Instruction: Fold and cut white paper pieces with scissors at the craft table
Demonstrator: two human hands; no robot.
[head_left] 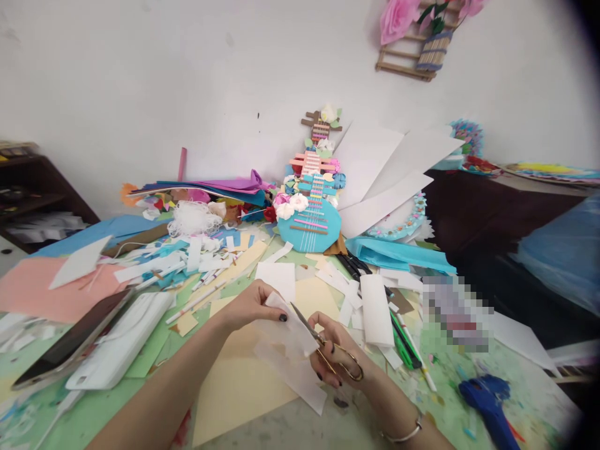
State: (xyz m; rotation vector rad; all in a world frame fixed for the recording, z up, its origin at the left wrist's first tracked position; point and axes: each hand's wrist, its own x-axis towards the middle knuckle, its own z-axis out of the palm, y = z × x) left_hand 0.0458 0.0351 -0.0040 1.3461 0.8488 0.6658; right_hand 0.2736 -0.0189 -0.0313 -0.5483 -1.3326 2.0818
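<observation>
My left hand [260, 304] pinches a piece of thin white paper [293, 328] between thumb and fingers. In my right hand [335, 356] is a pair of scissors [344, 365] with gold handles, the fingers through the loops. The blades lie at the paper's right edge; I cannot tell whether they are cutting into it. Below the hands a white translucent strip [300, 378] rests over a cream paper sheet [234, 387]. A square white paper [276, 278] lies just beyond my left hand.
A phone [70, 340] and a white power bank [122, 340] lie at left. On the right are a white paper roll [376, 309], a green cutter [405, 340] and a blue glue gun [490, 406]. A blue paper lute [309, 225] leans against the wall among scraps.
</observation>
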